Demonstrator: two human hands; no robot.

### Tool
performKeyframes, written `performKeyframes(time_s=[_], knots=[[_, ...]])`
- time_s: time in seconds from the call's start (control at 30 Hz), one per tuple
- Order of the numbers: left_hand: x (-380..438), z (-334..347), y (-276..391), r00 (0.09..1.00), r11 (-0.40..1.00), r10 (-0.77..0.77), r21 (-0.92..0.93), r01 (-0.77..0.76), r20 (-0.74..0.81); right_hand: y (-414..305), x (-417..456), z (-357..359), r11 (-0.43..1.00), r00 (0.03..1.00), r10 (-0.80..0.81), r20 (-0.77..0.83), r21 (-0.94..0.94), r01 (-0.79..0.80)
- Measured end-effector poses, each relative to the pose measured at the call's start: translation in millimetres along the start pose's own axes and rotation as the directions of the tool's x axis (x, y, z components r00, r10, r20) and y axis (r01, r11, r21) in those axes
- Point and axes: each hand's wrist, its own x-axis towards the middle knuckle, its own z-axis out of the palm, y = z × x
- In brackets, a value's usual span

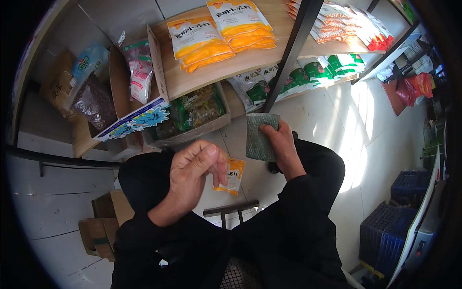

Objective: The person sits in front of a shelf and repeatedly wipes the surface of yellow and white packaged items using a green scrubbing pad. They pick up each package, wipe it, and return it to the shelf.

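Observation:
My right hand (283, 144) grips a flat green-grey woven cloth or pad (260, 139), thumb on its upper face and fingers behind it. To its left, my left hand (196, 173) is raised with its fingers curled; nothing shows in it, though the inside of the fingers is partly hidden. Below and behind the left hand, an orange-and-white food packet (235, 177) lies on the tiled floor, partly covered by the fingers. Stacks of similar orange-and-white packets (202, 39) lie on the wooden shelf (180, 81) above the hands.
An open cardboard box (157, 68) with bagged goods stands left on the shelf. Beneath are a carton of green packages (198, 108) and green-and-white bags (252, 85). A dark metal post (294, 47) divides the shelves. Blue plastic crates (388, 231) stand at right, cardboard boxes (103, 231) at left.

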Motion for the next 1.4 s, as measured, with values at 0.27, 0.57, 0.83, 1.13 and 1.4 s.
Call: performKeyframes(time_s=[0.27,0.57,0.83,1.13,1.4], knots=[[47.6,-69.3,-52.4,0.983,0.982,-0.104,0.141,0.126,-0.153,139.1,45.1,12.3,0.976,0.969,0.210,0.128,-0.085,-0.201],[65.8,-87.5,-71.7,0.918,0.943,-0.333,-0.077,0.324,-0.218,368.6,33.9,11.2,0.786,0.895,0.433,-0.110,-0.440,-0.434],[68.6,-88.7,-69.7,0.877,0.899,-0.438,-0.109,0.424,-0.196,400.6,39.6,19.0,0.668,0.901,0.369,-0.228,-0.609,-0.427],[68.6,-94.5,-70.6,0.870,0.890,-0.456,-0.107,0.443,-0.190,392.1,46.5,27.6,0.591,0.749,0.403,-0.526,-0.475,-0.652],[68.3,-97.3,-73.1,0.884,0.898,-0.439,-0.075,0.433,-0.161,394.2,49.3,17.0,0.724,0.821,0.471,-0.321,-0.391,-0.568]])
